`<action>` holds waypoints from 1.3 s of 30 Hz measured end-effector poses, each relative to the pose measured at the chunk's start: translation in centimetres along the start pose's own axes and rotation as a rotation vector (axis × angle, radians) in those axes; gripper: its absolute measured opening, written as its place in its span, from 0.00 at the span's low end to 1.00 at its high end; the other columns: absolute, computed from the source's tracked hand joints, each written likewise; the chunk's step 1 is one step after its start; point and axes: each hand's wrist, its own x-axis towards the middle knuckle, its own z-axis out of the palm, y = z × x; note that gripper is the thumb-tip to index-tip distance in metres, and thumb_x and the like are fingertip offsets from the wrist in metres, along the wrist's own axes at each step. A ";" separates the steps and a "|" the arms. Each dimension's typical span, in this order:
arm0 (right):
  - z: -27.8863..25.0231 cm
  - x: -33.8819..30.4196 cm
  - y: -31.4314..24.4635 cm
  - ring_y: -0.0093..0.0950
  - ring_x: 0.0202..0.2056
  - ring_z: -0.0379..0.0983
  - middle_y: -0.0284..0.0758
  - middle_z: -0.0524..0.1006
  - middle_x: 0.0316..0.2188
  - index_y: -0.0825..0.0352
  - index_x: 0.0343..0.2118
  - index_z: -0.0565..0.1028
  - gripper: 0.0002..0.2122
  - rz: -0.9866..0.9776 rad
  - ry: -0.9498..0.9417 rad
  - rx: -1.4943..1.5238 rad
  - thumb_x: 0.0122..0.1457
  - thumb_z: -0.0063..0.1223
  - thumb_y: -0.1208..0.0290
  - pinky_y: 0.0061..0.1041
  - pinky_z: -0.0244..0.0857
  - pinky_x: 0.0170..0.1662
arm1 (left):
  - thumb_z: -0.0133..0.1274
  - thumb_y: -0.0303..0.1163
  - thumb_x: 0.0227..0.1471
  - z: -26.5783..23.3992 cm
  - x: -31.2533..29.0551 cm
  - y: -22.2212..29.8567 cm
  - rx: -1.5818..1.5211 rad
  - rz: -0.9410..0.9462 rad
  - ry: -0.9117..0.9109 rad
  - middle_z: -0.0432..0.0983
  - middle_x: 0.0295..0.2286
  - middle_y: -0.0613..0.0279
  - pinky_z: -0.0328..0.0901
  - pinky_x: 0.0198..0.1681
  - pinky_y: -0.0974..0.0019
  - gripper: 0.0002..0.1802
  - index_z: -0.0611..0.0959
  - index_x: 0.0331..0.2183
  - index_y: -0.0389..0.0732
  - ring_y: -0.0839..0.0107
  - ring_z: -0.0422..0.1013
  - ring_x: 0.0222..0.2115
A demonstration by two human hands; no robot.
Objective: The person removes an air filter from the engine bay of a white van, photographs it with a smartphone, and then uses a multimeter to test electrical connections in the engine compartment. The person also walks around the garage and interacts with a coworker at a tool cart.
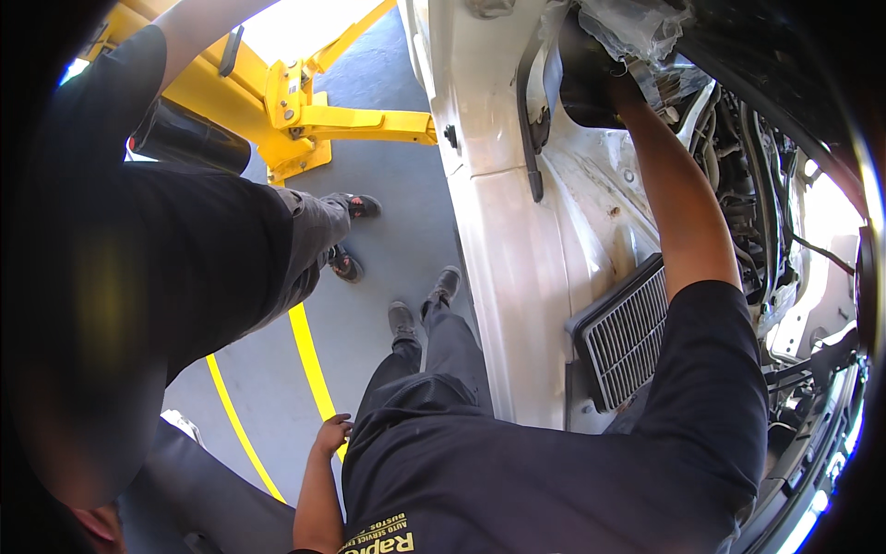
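My left hand [333, 432] hangs beside my thigh, fingers loosely bent and holding nothing. My right arm reaches over the white car's fender [494, 240] into the engine bay, where my right hand [628, 90] is in shadow next to a dark rounded part [583, 78]. Its fingers are hidden, and I cannot make out whether it grips anything. Crumpled clear plastic [641, 28] lies just beyond it. Below my right forearm, a pleated rectangular air filter [626, 337] with a dark frame rests tilted on the inner fender; my upper arm partly covers its right side.
Another person [203, 249] in a dark shirt and grey trousers stands close on my left. A yellow car lift post and its arm [360, 120] extend toward the car's side. Hoses and engine parts [738, 185] fill the right. Yellow lines [309, 355] mark the grey floor.
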 end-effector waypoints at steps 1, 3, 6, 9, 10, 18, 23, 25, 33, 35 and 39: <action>-0.1 -0.1 0.0 0.45 0.54 0.73 0.49 0.77 0.53 0.69 0.56 0.73 0.18 0.002 0.003 -0.006 0.70 0.41 0.64 0.41 0.64 0.59 | 0.50 0.26 0.55 0.1 0.1 0.0 0.034 -0.017 0.000 0.83 0.42 0.55 0.71 0.38 0.59 0.28 0.76 0.58 0.35 0.68 0.77 0.35; -0.2 -0.1 0.1 0.45 0.53 0.74 0.49 0.77 0.53 0.68 0.55 0.73 0.18 0.001 0.011 -0.013 0.70 0.41 0.64 0.41 0.65 0.59 | 0.50 0.27 0.55 0.2 0.4 0.1 0.060 0.017 -0.002 0.83 0.41 0.56 0.71 0.39 0.59 0.28 0.76 0.58 0.35 0.67 0.77 0.35; -0.4 -0.3 0.4 0.45 0.53 0.74 0.49 0.77 0.52 0.68 0.55 0.73 0.18 0.008 0.016 -0.025 0.70 0.41 0.64 0.41 0.65 0.58 | 0.49 0.27 0.55 0.1 0.7 0.6 0.088 0.030 -0.002 0.83 0.42 0.55 0.71 0.40 0.57 0.27 0.77 0.58 0.35 0.66 0.78 0.36; -0.8 -0.3 0.8 0.45 0.53 0.74 0.49 0.78 0.52 0.68 0.55 0.74 0.17 0.015 0.017 -0.036 0.70 0.41 0.64 0.41 0.66 0.57 | 0.48 0.26 0.55 -0.2 1.0 1.4 0.036 0.014 -0.025 0.83 0.43 0.53 0.72 0.40 0.57 0.27 0.77 0.58 0.35 0.64 0.79 0.38; -0.8 -0.3 0.9 0.45 0.52 0.74 0.49 0.78 0.52 0.68 0.55 0.74 0.17 0.011 -0.017 0.040 0.69 0.41 0.65 0.42 0.66 0.57 | 0.48 0.26 0.55 -0.3 1.1 1.6 0.037 0.009 -0.030 0.83 0.43 0.53 0.72 0.40 0.58 0.27 0.77 0.58 0.35 0.64 0.79 0.39; -0.8 -0.9 0.9 0.45 0.51 0.75 0.49 0.78 0.51 0.68 0.54 0.74 0.17 0.033 0.020 -0.076 0.69 0.41 0.65 0.42 0.67 0.55 | 0.51 0.28 0.57 -0.4 2.9 1.2 0.044 0.028 -0.056 0.83 0.41 0.53 0.74 0.38 0.61 0.25 0.78 0.56 0.34 0.64 0.80 0.35; -1.0 -1.5 1.1 0.45 0.51 0.76 0.49 0.79 0.50 0.67 0.53 0.75 0.17 0.066 0.032 -0.113 0.69 0.41 0.65 0.42 0.68 0.54 | 0.49 0.28 0.56 0.4 3.7 -0.6 0.096 0.052 -0.088 0.83 0.34 0.55 0.73 0.32 0.64 0.25 0.81 0.55 0.35 0.67 0.78 0.31; -1.3 -1.7 0.9 0.45 0.51 0.76 0.49 0.79 0.50 0.67 0.53 0.75 0.16 0.084 0.029 -0.122 0.69 0.41 0.65 0.42 0.69 0.53 | 0.49 0.27 0.55 0.4 4.0 -1.0 0.076 -0.028 -0.077 0.82 0.33 0.55 0.73 0.31 0.64 0.25 0.80 0.55 0.35 0.67 0.77 0.30; -2.5 -1.8 -0.2 0.45 0.49 0.77 0.48 0.79 0.48 0.67 0.52 0.75 0.16 0.113 0.014 -0.197 0.69 0.41 0.66 0.43 0.70 0.51 | 0.46 0.25 0.59 -0.5 5.5 1.0 -0.110 -0.084 -0.161 0.83 0.40 0.56 0.73 0.39 0.65 0.25 0.76 0.58 0.34 0.69 0.78 0.36; -2.8 -1.7 -0.3 0.45 0.49 0.77 0.48 0.80 0.48 0.66 0.52 0.76 0.16 0.117 0.009 -0.214 0.69 0.41 0.66 0.43 0.70 0.51 | 0.46 0.25 0.60 -0.4 5.6 1.9 -0.110 -0.095 -0.158 0.83 0.41 0.55 0.73 0.41 0.64 0.24 0.76 0.58 0.34 0.69 0.78 0.38; -2.8 -1.4 -0.3 0.45 0.49 0.78 0.48 0.80 0.47 0.66 0.51 0.76 0.16 0.128 0.003 -0.243 0.68 0.41 0.66 0.43 0.71 0.50 | 0.46 0.25 0.61 0.3 5.9 2.9 -0.091 -0.127 -0.168 0.82 0.43 0.54 0.73 0.42 0.63 0.23 0.76 0.57 0.33 0.67 0.78 0.40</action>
